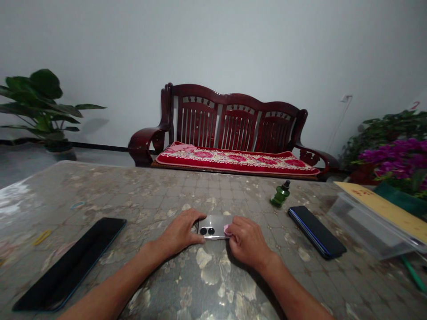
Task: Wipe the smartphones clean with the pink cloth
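Observation:
A silver smartphone (217, 226) lies across the table in front of me, its back with two dark camera lenses facing up. My left hand (182, 230) grips its left end, thumb on the near edge and fingers at the far edge. A small piece of pink cloth (227, 230) shows between the curled fingers of my right hand (248, 240), pressed against the right part of the phone's back. Most of that cloth is hidden by the fingers.
On the patterned tablecloth (187, 275) lie a black tablet (71, 262), a yellow band (42, 237) and dark stacked phones (316, 232). A green bottle (280, 195) stands beyond. A clear plastic box (367, 226) sits at right. Behind the table is a wooden bench (230, 102).

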Tool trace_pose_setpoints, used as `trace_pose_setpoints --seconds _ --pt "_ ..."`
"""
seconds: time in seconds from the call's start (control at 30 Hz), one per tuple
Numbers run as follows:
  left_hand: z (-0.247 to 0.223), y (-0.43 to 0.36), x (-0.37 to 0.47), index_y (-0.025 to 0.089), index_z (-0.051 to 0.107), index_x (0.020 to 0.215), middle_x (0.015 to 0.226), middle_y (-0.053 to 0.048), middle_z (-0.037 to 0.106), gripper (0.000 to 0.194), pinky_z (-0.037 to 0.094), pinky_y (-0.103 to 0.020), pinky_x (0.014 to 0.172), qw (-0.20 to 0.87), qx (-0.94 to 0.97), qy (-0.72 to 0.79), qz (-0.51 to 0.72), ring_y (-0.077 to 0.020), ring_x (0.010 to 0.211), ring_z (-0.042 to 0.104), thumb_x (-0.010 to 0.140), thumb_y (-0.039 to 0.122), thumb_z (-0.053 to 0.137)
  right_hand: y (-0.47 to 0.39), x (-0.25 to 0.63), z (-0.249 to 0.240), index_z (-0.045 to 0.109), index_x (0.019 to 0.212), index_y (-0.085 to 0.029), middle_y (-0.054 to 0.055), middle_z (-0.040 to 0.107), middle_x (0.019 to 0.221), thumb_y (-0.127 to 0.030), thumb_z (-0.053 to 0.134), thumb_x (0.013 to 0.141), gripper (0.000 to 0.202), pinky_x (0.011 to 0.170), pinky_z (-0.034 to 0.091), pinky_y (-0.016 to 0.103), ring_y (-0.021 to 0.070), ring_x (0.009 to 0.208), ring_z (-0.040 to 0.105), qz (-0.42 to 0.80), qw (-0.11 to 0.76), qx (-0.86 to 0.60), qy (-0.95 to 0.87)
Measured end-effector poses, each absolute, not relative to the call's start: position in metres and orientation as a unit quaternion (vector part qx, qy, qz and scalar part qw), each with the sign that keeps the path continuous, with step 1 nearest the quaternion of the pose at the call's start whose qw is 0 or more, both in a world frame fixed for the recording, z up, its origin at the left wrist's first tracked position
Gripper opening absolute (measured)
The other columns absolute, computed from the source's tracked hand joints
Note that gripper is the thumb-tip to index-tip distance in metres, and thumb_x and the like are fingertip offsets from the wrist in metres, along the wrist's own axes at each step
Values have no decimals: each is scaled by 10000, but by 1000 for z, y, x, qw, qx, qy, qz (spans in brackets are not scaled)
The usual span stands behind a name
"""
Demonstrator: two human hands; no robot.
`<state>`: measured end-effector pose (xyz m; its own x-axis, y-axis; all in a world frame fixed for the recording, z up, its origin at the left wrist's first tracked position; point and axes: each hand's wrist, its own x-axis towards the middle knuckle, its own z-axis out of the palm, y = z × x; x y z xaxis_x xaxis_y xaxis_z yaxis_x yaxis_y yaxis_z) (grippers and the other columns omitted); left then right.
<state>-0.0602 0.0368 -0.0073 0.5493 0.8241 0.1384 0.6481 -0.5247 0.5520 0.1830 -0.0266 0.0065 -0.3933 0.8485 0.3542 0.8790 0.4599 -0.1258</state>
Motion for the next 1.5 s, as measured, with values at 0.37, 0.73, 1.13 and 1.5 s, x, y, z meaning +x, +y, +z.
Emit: trace_pose_setpoints --seconds 0.37,0.73,1.13,1.5 --pt "-15 40 -60 187 666 1205 1156 -74 700 564 469 -379 974 222 852 426 206 -282 1089 626 717 420 825 -28 175 6 681 859 -205 41 624 835 -84 567 725 214 718 353 307 200 822 533 -31 179 -475 -861" --pt "-15 40 -61 193 669 1200 1154 -73 701 555 470 -375 967 224 853 423 206 -278 1082 627 718 421 820 -29 169 3 669 898 -204 43 641 894 -68 542 731 251 732 365 307 198 860 541 -23 188 -454 -871" --pt "-9 37 -59 189 660 1216 1151 -80 704 595 475 -390 970 228 849 432 203 -288 1086 632 695 411 846 -29 168 3 683 889 -200 47 631 871 -59 567 746 232 744 372 304 200 851 544 -26 200 -500 -842" --pt "-10 37 -60 201 653 1231 1169 -81 699 582 475 -402 981 233 847 429 211 -298 1102 627 716 414 820 -26 175 6 698 902 -204 49 640 893 -62 564 799 221 760 385 300 199 866 554 -27 185 -550 -814"
